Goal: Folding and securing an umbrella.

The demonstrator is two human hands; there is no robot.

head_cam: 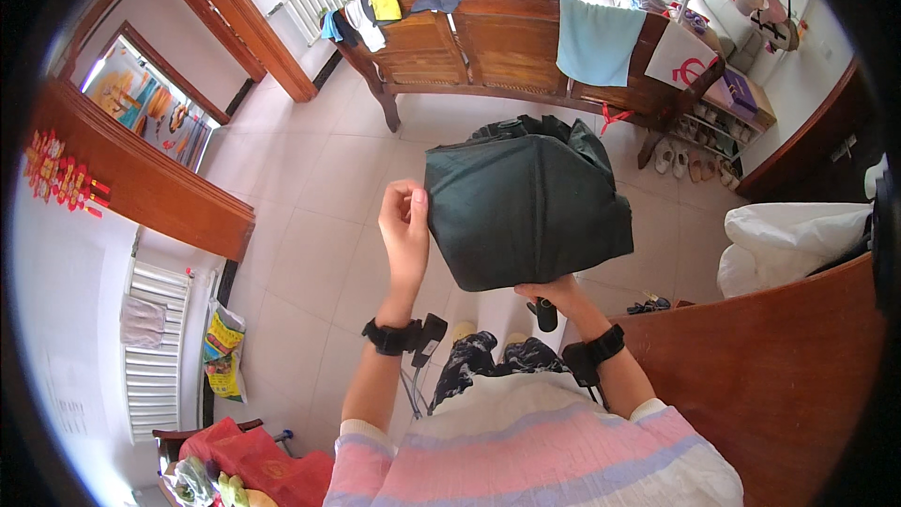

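A dark green folding umbrella (522, 215) is held up in front of my body, its canopy loosely gathered with bunched folds along the far side. My right hand (552, 290) grips it from below, and the short black handle (543, 317) sticks out beneath that hand. At the canopy's left edge is my left hand (406, 220), thumb up and fingers curled. Whether those fingers pinch the fabric or only rest beside it is unclear. Black straps with small devices circle both wrists.
A wooden bench (493, 42) with clothes over its back stands ahead on the tiled floor (317, 183). To the right is a wooden panel (760, 373) beside a white bag (788, 239). A red cloth (260, 465) lies at lower left, and shoes (679, 158) stand by a rack.
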